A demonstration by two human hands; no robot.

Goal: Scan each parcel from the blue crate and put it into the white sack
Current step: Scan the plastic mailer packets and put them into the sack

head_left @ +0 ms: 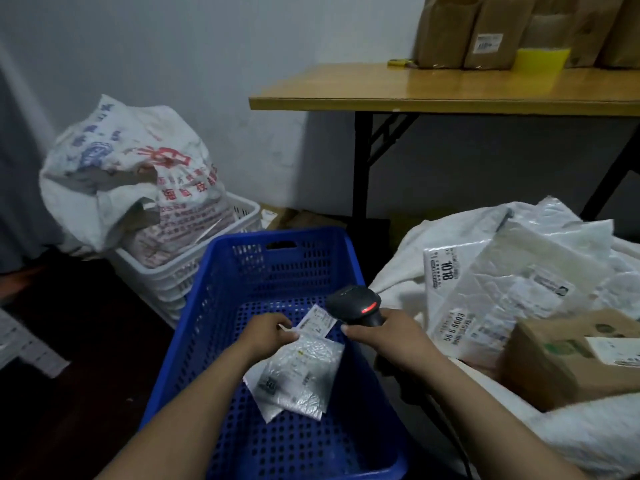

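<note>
Nearest, the blue crate [277, 239] runs off the bottom of the view, so its near end is cut off. Over its perforated floor the left hand [268, 332] pinches the top edge of a crinkled white plastic parcel [298, 370], thumb and curled fingers closed on it beside the folded-up label. Whether the parcel's lower corner touches the floor cannot be told. The print on its label is too small to read.

Just right of it, the right hand [388, 332] is wrapped round the handle of a black scanner [356, 301]. The handle is almost wholly hidden by the fingers. The head, with a red light glowing, sits over the crate's right side, next to the label.

Against the crate's right rim lies the white sack [398, 268], its mouth open and its far side cut off. In it lie plastic mailers [502, 282] and a cardboard box [561, 358].

Beyond the crate's left far corner, a printed sack [138, 174] slumps in stacked white baskets [173, 275]. Farther back, a wooden table [415, 91] carries brown packages [485, 32], cropped at the top.
</note>
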